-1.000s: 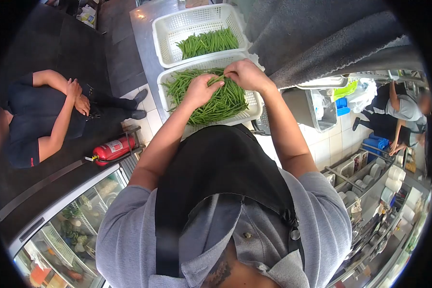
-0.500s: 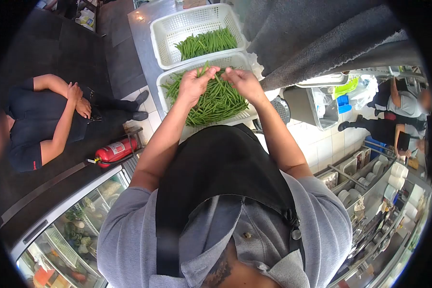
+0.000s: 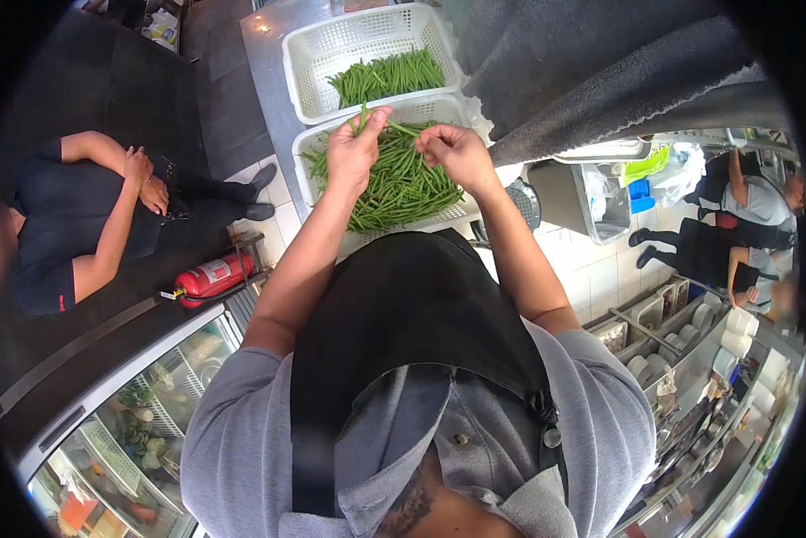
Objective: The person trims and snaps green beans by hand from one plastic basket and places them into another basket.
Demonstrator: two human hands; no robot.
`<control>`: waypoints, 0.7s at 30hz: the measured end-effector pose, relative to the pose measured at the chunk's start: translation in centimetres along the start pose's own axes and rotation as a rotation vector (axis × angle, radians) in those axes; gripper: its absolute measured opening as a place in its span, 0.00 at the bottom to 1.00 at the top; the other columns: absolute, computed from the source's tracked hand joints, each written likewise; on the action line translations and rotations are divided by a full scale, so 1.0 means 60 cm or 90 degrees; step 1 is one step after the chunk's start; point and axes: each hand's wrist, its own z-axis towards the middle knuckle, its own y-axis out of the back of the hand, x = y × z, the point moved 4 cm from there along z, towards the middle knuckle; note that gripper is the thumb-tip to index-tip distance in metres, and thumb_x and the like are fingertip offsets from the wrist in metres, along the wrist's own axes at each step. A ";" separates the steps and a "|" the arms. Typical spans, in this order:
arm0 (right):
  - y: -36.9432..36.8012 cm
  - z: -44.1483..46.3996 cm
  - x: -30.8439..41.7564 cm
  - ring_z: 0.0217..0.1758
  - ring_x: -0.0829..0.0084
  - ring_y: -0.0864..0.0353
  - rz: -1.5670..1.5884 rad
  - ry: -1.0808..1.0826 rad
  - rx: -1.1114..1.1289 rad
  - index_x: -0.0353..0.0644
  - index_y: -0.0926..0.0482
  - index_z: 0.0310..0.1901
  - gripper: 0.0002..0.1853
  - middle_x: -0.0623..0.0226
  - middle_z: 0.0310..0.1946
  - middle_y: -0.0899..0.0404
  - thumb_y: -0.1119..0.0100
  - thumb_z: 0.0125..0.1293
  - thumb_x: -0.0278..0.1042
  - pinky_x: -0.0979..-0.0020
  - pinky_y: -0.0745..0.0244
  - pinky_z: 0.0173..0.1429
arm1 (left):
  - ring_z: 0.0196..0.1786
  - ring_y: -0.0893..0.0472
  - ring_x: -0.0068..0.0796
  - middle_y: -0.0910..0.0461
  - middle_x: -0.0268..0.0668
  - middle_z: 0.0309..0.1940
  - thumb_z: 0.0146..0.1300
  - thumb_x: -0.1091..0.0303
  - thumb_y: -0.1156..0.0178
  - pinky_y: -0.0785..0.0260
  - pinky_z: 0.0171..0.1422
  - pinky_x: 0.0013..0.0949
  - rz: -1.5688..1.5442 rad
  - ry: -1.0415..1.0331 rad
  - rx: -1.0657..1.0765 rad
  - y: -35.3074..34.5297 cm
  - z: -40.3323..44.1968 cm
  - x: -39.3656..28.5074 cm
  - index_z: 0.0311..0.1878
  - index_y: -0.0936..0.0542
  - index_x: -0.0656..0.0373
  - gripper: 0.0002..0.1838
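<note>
My left hand is closed around green beans, and the tip of one bean pokes up past the thumb. Another bean spans the gap between my hands. Its right end is pinched in the fingers of my right hand. Both hands are over the near white perforated basket, which holds a loose heap of green beans. Just beyond it stands a second white basket, with a neater, aligned pile of green beans inside.
The baskets stand on a metal table. Dark cloth hangs at the right, beside a grey bin. On the left a person stands with crossed hands, near a fire extinguisher. Two people are farther right; dish shelves stand below them.
My hands have moved apart slightly, with the left one rising a little. A bean now shows stretched between them. The people at the right have shifted.
</note>
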 end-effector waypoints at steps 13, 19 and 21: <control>0.004 0.049 -0.040 0.42 0.56 0.13 -0.585 0.012 -0.072 0.40 0.15 0.47 0.09 0.54 0.41 0.13 0.45 0.73 0.28 0.60 0.20 0.47 | 0.25 0.32 0.12 0.11 0.34 0.37 0.80 0.60 0.45 0.36 0.33 0.24 0.167 -0.185 0.030 -0.011 -0.038 -0.031 0.50 0.16 0.60 0.14; 0.000 0.101 -0.087 0.58 0.52 0.17 -0.775 0.117 0.046 0.46 0.13 0.47 0.16 0.56 0.52 0.15 0.46 0.62 0.23 0.54 0.22 0.61 | 0.21 0.36 0.13 0.22 0.29 0.27 0.84 0.55 0.54 0.43 0.26 0.21 0.238 -0.125 0.086 0.028 -0.010 -0.009 0.47 0.21 0.57 0.18; 0.001 0.105 -0.097 0.59 0.52 0.17 -0.825 0.055 0.108 0.46 0.13 0.48 0.15 0.57 0.53 0.16 0.45 0.62 0.23 0.54 0.22 0.62 | 0.21 0.35 0.15 0.31 0.25 0.24 0.84 0.55 0.55 0.45 0.24 0.23 0.155 -0.050 0.094 0.027 -0.018 -0.010 0.45 0.23 0.56 0.17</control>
